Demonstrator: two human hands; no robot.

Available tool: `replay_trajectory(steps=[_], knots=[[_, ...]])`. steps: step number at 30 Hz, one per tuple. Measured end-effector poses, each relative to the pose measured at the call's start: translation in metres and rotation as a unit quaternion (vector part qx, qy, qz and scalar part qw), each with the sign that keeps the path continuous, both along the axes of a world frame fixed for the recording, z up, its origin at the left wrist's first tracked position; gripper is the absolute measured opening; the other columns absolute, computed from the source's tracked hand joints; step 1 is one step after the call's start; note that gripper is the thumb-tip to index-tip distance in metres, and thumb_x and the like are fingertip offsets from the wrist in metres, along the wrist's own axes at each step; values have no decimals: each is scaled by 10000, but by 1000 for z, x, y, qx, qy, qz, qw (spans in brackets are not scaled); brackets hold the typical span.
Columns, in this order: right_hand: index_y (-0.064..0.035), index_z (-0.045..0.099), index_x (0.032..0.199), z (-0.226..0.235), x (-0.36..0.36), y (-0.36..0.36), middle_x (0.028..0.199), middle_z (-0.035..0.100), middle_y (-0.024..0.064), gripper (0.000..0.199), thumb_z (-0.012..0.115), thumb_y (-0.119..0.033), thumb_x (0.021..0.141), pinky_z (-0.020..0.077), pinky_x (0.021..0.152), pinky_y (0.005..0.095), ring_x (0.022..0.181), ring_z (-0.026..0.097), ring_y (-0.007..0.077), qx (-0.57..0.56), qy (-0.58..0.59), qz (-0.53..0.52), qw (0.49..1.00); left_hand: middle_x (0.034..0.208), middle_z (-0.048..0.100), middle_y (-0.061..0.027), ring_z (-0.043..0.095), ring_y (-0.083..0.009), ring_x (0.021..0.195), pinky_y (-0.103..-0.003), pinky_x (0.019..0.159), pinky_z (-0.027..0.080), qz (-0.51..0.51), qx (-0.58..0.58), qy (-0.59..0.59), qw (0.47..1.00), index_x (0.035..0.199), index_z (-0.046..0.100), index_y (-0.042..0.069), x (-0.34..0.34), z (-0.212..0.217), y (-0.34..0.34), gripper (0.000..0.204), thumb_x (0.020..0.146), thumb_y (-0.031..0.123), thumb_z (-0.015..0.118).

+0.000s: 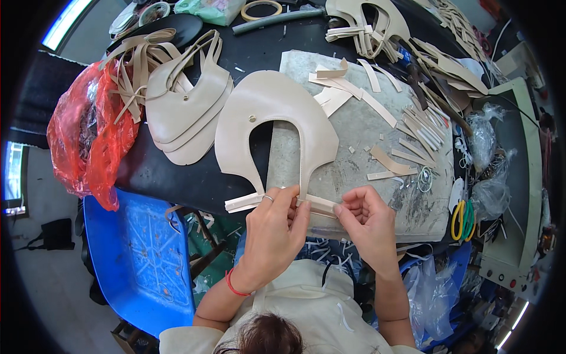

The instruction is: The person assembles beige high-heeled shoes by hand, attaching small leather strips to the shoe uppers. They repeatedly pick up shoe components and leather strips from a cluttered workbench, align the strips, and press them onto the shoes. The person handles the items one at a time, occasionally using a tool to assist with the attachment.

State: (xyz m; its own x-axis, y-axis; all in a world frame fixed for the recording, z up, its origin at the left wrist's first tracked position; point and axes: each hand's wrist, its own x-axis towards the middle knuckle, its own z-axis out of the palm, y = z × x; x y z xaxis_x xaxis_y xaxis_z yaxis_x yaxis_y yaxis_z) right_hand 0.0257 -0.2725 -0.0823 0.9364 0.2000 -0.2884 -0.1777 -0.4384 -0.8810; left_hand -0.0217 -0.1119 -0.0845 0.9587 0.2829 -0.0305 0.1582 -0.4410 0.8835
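Note:
A large beige U-shaped leather piece (268, 112) lies on the black table and the grey work slab (377, 141), its two legs pointing toward me. Cream strips (250, 202) run across the ends of those legs. My left hand (274, 233), with a ring and a red wrist band, pinches the strip at the right leg's end. My right hand (368, 218) pinches the same strip's right end (323, 205), fingers closed on it. Both hands meet at the near edge of the slab.
A stack of similar beige cut pieces (183, 115) and loose straps lies at left beside a red plastic bag (88, 135). Many cut strips (413, 130) litter the slab's right side. A blue plastic stool (141, 253) stands below left; coloured rubber bands (463, 219) lie at right.

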Motion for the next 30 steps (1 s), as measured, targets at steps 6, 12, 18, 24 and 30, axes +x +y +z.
replay_trajectory(steps=[6,12,18,24,30], knots=[[4,512,962,10,1,6,808,602,90,279,704,-84,781,483,612,299,674,595,171,-142,-86,40,985,787,589,-126,616,-163,612,-252,527,503,-8,85,-11,996,1003,604,-34,2,-10,-5,204,823,47,655],[-15,566,1015,28,10,-19,909,572,100,331,736,-125,754,462,664,318,771,566,210,-150,-185,89,967,821,591,-117,651,-174,658,-270,572,528,-2,-142,-37,989,1021,589,-53,-4,-5,8,201,850,42,632],[-11,642,963,25,14,21,850,596,88,232,717,-127,778,468,671,315,751,583,207,42,-102,243,964,892,602,-52,607,-96,743,-234,685,523,-9,-318,-23,948,1150,551,-69,-22,-1,29,258,920,48,562],[-17,666,898,17,9,37,865,625,95,132,691,-55,775,499,656,301,758,625,211,165,-156,255,940,938,537,-62,623,-121,786,-239,686,542,-19,-330,-87,940,1143,578,-56,-31,9,36,258,893,9,584],[-36,675,938,33,9,28,967,627,103,188,708,-34,753,512,720,305,820,637,234,165,-229,235,930,884,571,-88,624,-127,755,-233,637,541,-32,-173,-182,967,1071,640,-36,-25,22,33,270,803,-41,670]])
